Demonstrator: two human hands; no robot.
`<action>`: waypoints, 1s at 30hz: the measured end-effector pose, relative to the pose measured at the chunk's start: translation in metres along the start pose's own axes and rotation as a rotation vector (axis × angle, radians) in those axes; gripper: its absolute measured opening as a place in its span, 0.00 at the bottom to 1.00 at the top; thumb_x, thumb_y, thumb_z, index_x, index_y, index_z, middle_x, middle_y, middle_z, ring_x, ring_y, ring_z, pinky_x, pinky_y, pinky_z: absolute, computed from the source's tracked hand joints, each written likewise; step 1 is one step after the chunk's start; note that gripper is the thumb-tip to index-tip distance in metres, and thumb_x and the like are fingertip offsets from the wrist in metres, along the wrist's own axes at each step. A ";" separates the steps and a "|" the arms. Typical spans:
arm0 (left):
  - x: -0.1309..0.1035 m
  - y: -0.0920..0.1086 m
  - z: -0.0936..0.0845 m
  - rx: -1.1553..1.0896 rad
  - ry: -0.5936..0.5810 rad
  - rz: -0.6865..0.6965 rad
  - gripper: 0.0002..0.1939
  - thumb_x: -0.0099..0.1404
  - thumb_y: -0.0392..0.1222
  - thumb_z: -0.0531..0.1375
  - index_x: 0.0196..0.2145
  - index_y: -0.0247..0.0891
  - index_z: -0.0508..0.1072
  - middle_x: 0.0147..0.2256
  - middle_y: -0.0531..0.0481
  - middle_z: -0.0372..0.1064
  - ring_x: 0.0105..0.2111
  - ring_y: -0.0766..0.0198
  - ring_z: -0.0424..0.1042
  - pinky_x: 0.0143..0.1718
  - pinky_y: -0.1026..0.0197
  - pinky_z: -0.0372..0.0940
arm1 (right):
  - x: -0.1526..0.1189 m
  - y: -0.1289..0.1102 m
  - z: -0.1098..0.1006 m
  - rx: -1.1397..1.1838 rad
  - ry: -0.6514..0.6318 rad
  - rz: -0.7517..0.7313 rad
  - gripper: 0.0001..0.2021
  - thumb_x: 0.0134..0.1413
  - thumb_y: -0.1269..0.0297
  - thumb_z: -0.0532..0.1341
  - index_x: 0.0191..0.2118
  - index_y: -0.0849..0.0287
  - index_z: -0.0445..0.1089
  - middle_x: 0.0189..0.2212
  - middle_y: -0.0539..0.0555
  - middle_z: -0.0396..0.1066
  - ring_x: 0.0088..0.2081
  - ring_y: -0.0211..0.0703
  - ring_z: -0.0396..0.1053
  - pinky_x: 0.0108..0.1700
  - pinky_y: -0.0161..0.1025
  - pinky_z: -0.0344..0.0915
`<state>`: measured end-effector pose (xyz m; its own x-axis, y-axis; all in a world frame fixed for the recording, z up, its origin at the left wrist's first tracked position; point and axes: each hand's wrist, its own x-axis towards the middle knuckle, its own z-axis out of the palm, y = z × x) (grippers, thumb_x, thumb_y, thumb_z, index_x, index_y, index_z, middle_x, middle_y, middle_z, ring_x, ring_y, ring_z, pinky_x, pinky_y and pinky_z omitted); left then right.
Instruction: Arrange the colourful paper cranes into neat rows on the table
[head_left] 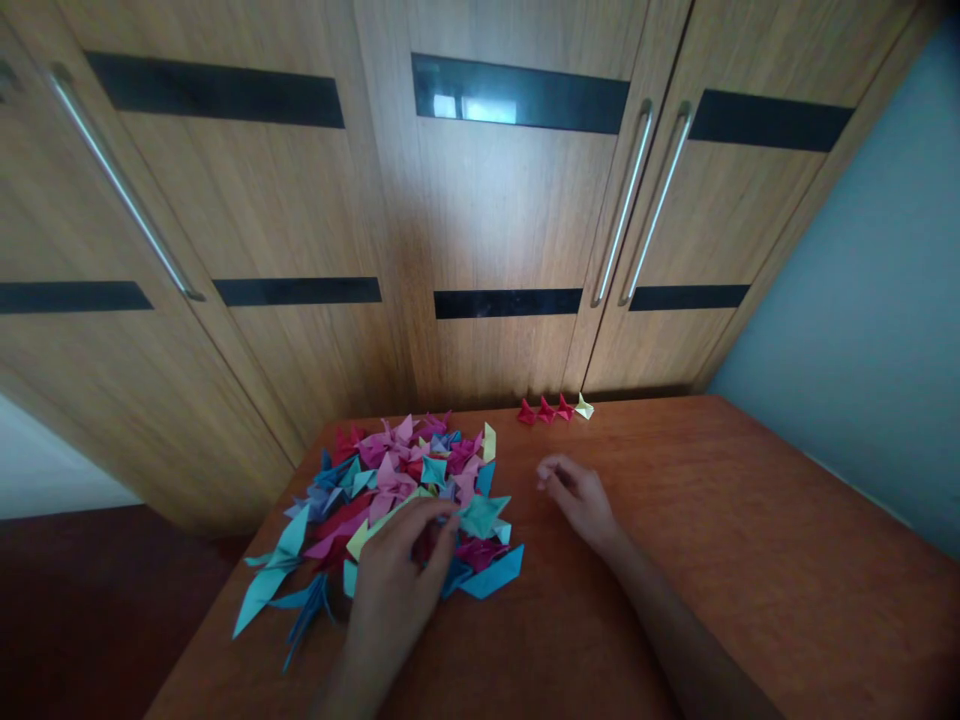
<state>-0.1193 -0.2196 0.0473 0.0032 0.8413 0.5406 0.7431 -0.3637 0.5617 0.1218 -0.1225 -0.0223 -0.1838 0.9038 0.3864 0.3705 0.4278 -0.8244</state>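
A pile of folded paper pieces (390,480) in pink, red, blue, teal and pale yellow covers the left part of the brown table (675,500). My left hand (409,570) is over the front of the pile, its thumb and fingertips pinched on a teal folded paper (482,515). To the right of the pile, my right hand (577,500) hovers above the table with its fingers curled together; whether anything small is between them cannot be made out. Along the back edge stand several small folded papers in a row, red ones (546,410) and a pale yellow one (584,406) at the right end.
Behind the table rises a wooden wardrobe (495,230) with dark strips and long metal handles (626,200), close to the back edge. A bluish wall (862,350) borders the right side. Dark red floor shows at the lower left.
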 end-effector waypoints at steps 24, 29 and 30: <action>0.021 -0.032 0.037 -0.233 -0.212 -0.049 0.06 0.61 0.40 0.58 0.35 0.40 0.75 0.32 0.51 0.76 0.30 0.63 0.74 0.32 0.63 0.69 | -0.015 -0.034 0.031 0.155 -0.047 -0.030 0.10 0.57 0.59 0.57 0.33 0.57 0.73 0.24 0.50 0.74 0.24 0.37 0.69 0.27 0.32 0.65; 0.019 -0.036 0.039 -0.191 -0.189 -0.025 0.07 0.63 0.40 0.57 0.35 0.41 0.76 0.35 0.51 0.76 0.34 0.63 0.75 0.35 0.63 0.69 | -0.017 -0.035 0.032 0.074 -0.088 -0.092 0.06 0.56 0.62 0.59 0.34 0.56 0.73 0.26 0.49 0.74 0.27 0.36 0.70 0.30 0.31 0.64; 0.019 -0.037 0.039 -0.180 -0.183 -0.018 0.07 0.63 0.40 0.57 0.35 0.42 0.76 0.36 0.51 0.76 0.35 0.62 0.75 0.37 0.62 0.69 | -0.017 -0.035 0.032 0.051 -0.102 -0.101 0.07 0.56 0.62 0.59 0.34 0.55 0.73 0.25 0.49 0.74 0.27 0.36 0.70 0.30 0.31 0.64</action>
<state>-0.1205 -0.1748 0.0127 0.1246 0.9006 0.4164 0.6133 -0.3998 0.6811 0.0827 -0.1532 -0.0137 -0.3104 0.8495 0.4266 0.2992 0.5133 -0.8044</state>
